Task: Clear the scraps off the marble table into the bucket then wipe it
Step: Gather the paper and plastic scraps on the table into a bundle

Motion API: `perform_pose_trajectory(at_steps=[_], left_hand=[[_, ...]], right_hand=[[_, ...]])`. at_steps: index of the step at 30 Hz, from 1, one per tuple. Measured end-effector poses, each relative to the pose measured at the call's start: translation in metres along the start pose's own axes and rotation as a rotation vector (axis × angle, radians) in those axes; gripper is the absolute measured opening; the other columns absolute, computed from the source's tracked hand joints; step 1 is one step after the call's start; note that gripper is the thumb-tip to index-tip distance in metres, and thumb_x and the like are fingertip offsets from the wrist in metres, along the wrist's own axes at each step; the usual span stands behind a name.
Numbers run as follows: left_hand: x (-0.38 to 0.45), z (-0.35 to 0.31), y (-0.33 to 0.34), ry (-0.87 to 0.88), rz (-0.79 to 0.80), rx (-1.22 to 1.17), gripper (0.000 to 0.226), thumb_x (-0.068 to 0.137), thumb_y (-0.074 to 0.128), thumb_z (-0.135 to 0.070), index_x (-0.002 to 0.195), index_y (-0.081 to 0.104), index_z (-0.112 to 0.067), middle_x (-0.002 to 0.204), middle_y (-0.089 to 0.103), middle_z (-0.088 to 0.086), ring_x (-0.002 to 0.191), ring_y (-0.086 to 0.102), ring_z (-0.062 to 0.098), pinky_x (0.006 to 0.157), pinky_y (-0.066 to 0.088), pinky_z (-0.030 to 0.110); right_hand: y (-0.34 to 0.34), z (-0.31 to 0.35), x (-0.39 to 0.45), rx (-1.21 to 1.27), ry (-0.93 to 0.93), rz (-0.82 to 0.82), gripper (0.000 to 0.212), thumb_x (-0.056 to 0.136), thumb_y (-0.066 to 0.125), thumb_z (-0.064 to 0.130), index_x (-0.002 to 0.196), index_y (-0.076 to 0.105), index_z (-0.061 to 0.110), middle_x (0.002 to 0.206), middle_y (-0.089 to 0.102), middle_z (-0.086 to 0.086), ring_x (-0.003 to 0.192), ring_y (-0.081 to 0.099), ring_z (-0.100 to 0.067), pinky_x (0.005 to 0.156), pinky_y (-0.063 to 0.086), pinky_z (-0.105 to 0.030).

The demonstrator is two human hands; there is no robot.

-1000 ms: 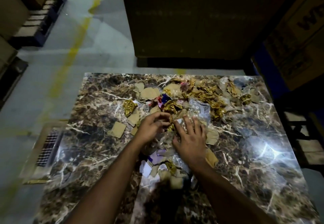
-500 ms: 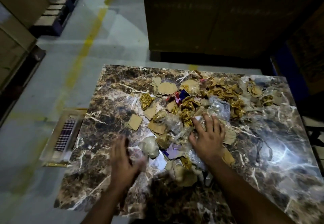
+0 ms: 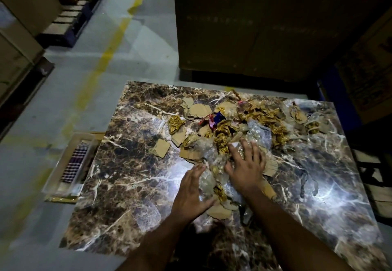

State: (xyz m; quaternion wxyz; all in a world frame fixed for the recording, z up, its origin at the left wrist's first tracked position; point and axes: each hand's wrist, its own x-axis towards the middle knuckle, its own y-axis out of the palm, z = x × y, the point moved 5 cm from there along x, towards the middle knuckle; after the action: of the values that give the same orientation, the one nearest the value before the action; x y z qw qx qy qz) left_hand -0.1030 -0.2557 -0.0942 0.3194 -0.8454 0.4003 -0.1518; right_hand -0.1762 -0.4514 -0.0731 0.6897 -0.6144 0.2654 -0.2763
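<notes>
Two hands work at the middle of the frame, on a dark brown marble tabletop (image 3: pixel 131 185) veined in white. The left hand (image 3: pixel 191 194) lies flat with fingers straight and together, its edge against the near left side of the scrap pile; it grips nothing. The right hand (image 3: pixel 246 168) rests palm-down with fingers spread on top of crumpled clear plastic (image 3: pixel 214 156), pressing rather than gripping. The scraps (image 3: pixel 224 132) spread from centre frame toward the upper right of the tabletop: torn cardboard pieces (image 3: pixel 160 150), crumpled gold foil (image 3: pixel 175 123), clear plastic wrap, and a red-and-blue wrapper (image 3: pixel 215 120). At left of frame, on the grey floor just beside the tabletop's edge, sits a clear tray (image 3: pixel 70 164) holding a checked cloth (image 3: pixel 74 164). A large cardboard box (image 3: pixel 254 26) fills the upper right.
</notes>
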Motion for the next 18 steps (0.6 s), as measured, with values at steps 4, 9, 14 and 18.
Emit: perform_pose_trajectory(at_steps=[4,9,14,18], left_hand=[[0.015,-0.018,0.007,-0.199,-0.107,-0.286,0.092,0.076,0.071,-0.002,0.142,0.030,-0.052,0.151,0.036,-0.017,0.142,0.032,0.005,0.113,0.036,0.030],[0.038,-0.062,0.027,-0.172,-0.272,-0.486,0.075,0.075,0.071,0.000,0.129,0.048,-0.048,0.147,0.041,-0.009,0.137,0.039,0.003,0.093,0.039,0.004],[0.054,-0.087,0.038,-0.171,-0.321,-0.536,0.046,0.081,0.070,-0.037,0.126,0.058,-0.042,0.152,0.028,-0.022,0.138,0.036,0.001,0.098,0.049,0.022],[0.067,-0.097,0.045,-0.167,-0.339,-0.291,0.040,0.093,0.059,-0.037,0.131,0.052,-0.048,0.156,0.028,-0.019,0.141,0.034,0.011,0.106,0.045,0.037]], right_hand=[[-0.002,-0.001,-0.001,0.076,0.000,0.018,0.061,0.096,0.052,0.054,0.153,0.034,0.045,0.169,0.018,-0.001,0.156,0.009,-0.032,0.123,0.010,-0.060],[0.000,-0.009,-0.001,0.215,-0.022,0.061,0.062,0.098,0.055,0.044,0.155,0.030,0.045,0.171,0.010,0.003,0.157,-0.001,-0.026,0.123,-0.001,-0.056],[0.002,-0.019,0.000,0.411,-0.021,0.108,0.058,0.098,0.046,0.052,0.154,0.035,0.045,0.171,0.010,0.009,0.158,0.001,-0.025,0.125,0.001,-0.056],[-0.003,-0.028,0.004,0.694,-0.065,0.147,0.074,0.089,0.018,0.072,0.151,0.042,0.040,0.166,0.016,0.015,0.156,0.005,-0.018,0.125,-0.002,-0.048]])
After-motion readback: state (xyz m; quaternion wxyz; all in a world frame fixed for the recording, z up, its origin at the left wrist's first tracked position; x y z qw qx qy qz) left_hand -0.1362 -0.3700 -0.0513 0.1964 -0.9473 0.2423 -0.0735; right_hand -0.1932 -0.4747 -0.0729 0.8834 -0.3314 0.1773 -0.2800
